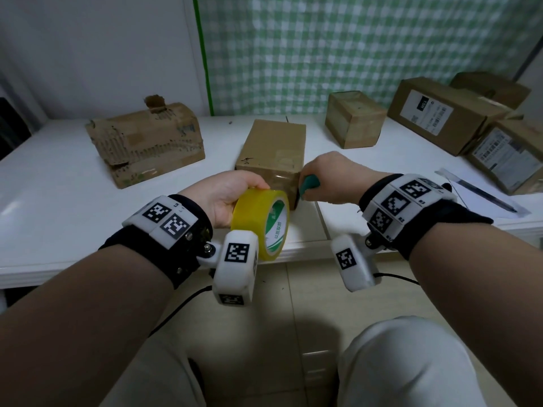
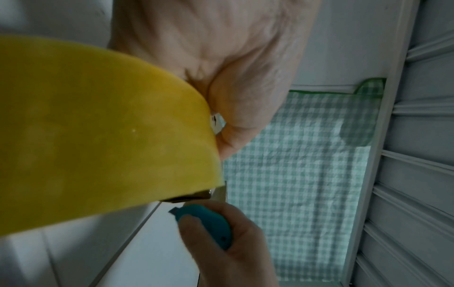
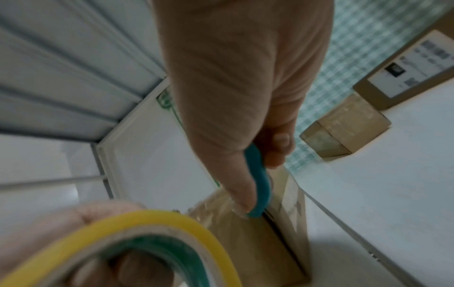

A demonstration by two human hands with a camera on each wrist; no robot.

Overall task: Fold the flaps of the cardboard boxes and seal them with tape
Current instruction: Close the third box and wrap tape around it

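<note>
The left hand (image 1: pixel 227 198) grips the yellow tape roll (image 1: pixel 260 223) at the counter's (image 1: pixel 58 201) six-o'clock edge; the right hand (image 1: pixel 329 179), at three o'clock, pinches a teal cutter (image 1: pixel 310 185) against the taped cardboard box (image 1: pixel 273 154).

1. I sat at a white table (image 1: pixel 58 177) pushed against a plain white wall (image 1: pixel 102 54).
2. A green-and-white checked cloth (image 1: pixel 352 48) hung behind the table, edged with a green strip on its left side.
3. Pale floor tiles (image 1: pixel 308 289) lay below the table's edge, in dim light.
</note>
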